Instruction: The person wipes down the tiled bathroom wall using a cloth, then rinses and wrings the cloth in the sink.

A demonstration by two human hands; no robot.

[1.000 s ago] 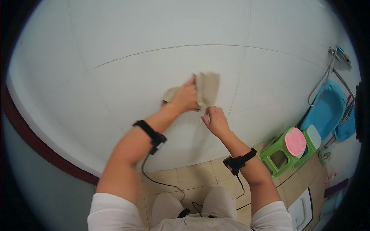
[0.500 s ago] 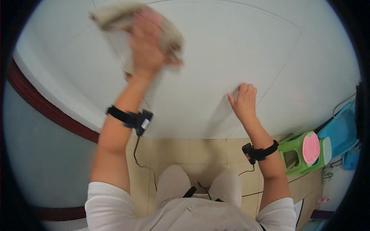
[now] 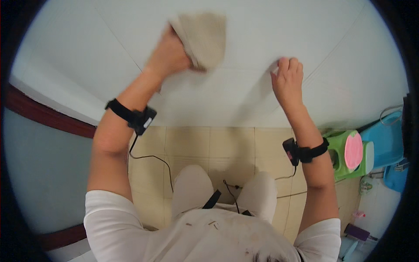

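Observation:
A beige cloth [image 3: 206, 39], folded over and somewhat blurred, is in my left hand [image 3: 169, 53]. It lies against the white tiled wall [image 3: 251, 32] in the upper middle of the view. The left fingers wrap its left and lower edges and are partly hidden by it. To the right, my right hand [image 3: 289, 81] holds nothing; its fingers are lightly bent, the thumb stands apart, and the fingertips are at the wall's surface.
Beige floor tiles [image 3: 231, 144] lie below the wall. At the right stand a green plastic stool [image 3: 340, 142] with a pink round piece [image 3: 353, 150] on it and blue basins [image 3: 384, 142]. A dark red frame [image 3: 48, 113] edges a grey panel at the left.
My left hand has swung the cloth to the right, and the cloth now looks folded more compactly. My right hand is higher in view and slightly farther right. The whole view has shifted.

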